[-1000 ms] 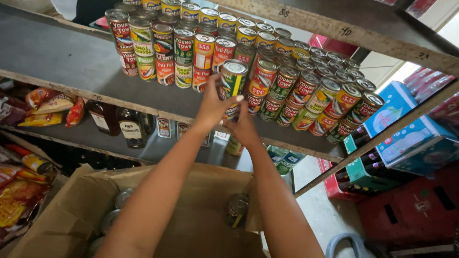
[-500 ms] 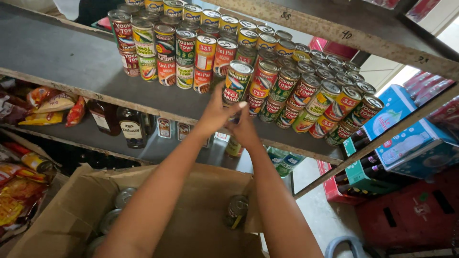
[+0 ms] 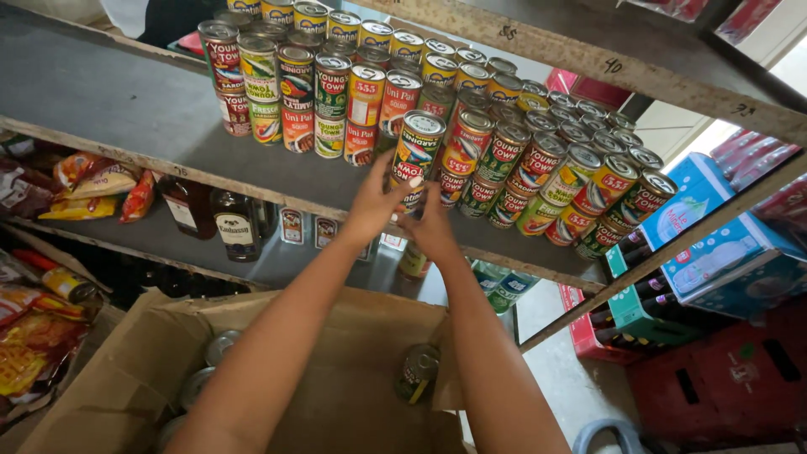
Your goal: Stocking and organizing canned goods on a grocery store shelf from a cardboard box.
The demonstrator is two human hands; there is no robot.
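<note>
Centre of the frame: a tin can w/ a green-and-red label is held upright by both hands, its base just above the front edge of the grey shelf. The left hand is wrapped round the can's lower left side, thumb up against the label; the right hand is cupped under and against its lower right side. Both grips are closed on the can, fingers partly hidden behind it. The can is seen at the front of the rows of stacked cans, touching or just beside the nearest ones; which cannot be told.

The stacked cans are spread from upper centre to centre right of the frame, two tiers high at the left end. Lower centre: an open cardboard box is seen under the forearms, w/ a loose can lying on its side at the box's right and more can tops at its left edge. Left of centre, on the lower shelf: dark bottles & snack packets. Right edge: blue cartons above a red crate on the floor.
</note>
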